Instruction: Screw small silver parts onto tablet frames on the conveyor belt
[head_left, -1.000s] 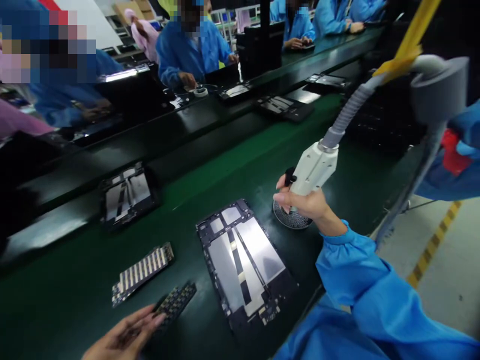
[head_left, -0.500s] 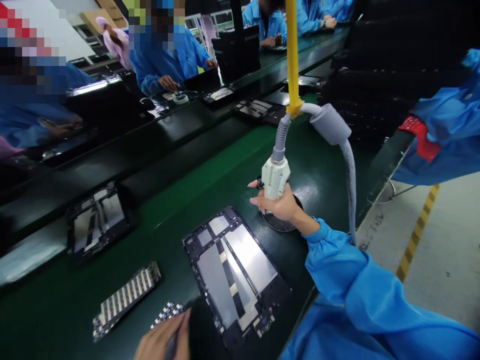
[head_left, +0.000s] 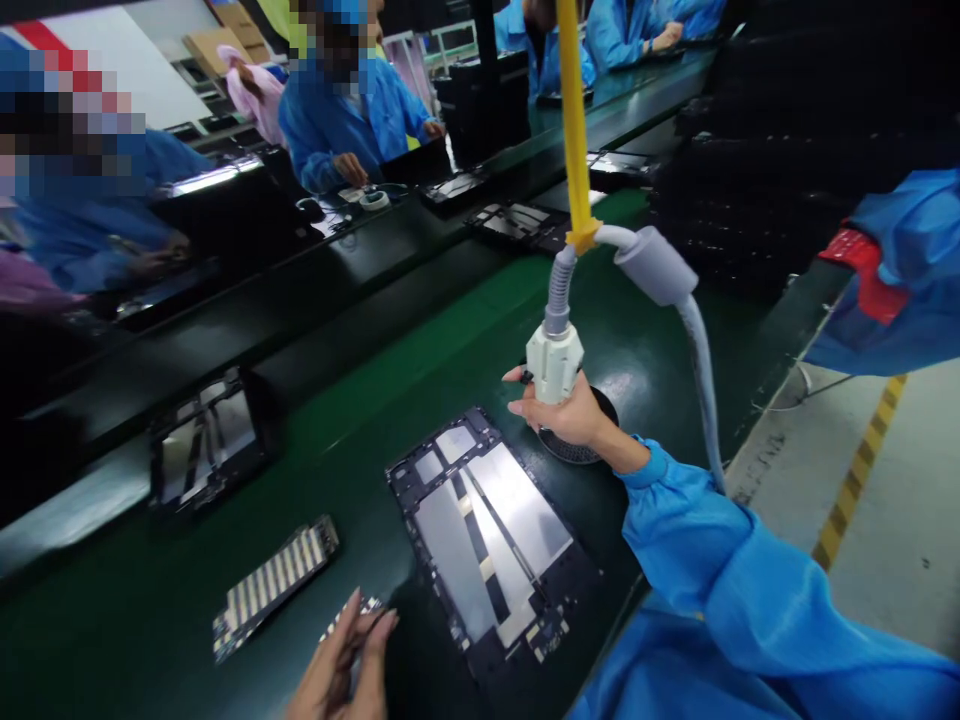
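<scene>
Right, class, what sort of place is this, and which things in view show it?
Probably an electronics assembly or repair workshop: an opened flat device lies on a long green bench, and people in blue coats work across from it.

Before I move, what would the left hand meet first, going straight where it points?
The left hand, past the small board at its fingertips, would probably meet the open device; depth is unclear.

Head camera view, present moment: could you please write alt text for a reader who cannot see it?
A person's right-hand grip holds a white, faceted handle on a ribbed grey hose over a dark-green worktop. The left-hand grip is at a partly hidden, black-and-white part, beside a flat, rectangular silver-and-black device.
</scene>
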